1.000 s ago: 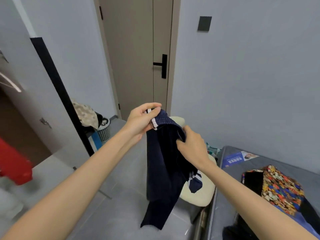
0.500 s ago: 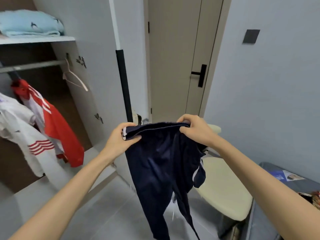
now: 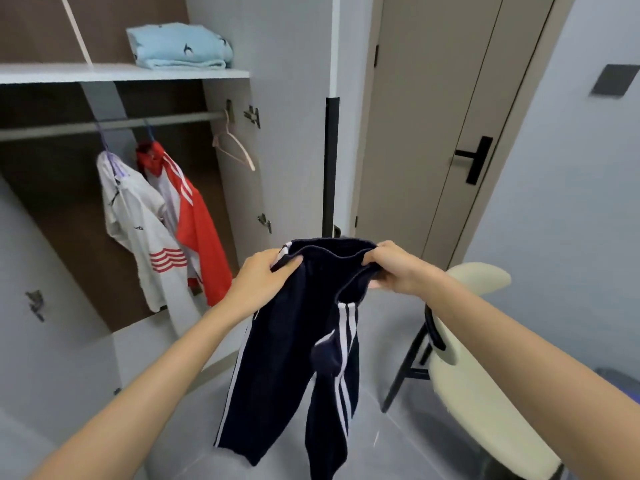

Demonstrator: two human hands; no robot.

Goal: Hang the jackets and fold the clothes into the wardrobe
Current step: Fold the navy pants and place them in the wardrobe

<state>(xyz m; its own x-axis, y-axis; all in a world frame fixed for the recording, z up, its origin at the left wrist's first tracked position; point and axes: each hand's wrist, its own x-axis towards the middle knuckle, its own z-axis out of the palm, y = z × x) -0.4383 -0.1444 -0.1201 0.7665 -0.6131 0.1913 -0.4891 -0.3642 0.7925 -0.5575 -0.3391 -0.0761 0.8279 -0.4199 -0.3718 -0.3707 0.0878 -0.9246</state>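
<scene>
Navy track pants with white side stripes hang in front of me, legs dangling above the floor. My left hand grips the waistband's left end and my right hand grips its right end, stretching it wide. The open wardrobe is at the left. A white jacket and a red jacket hang on its rail. An empty pink hanger hangs at the rail's right end. A folded light-blue cloth lies on the upper shelf.
A cream chair with black legs stands at the right, close to my right arm. A beige door with a black handle is behind the pants. The open wardrobe door stands at the left. Grey tiles cover the floor.
My view has turned left, so the wardrobe fills more of the frame and the bed has left view. My hands have spread the waistband wider, and both legs hang straight.
</scene>
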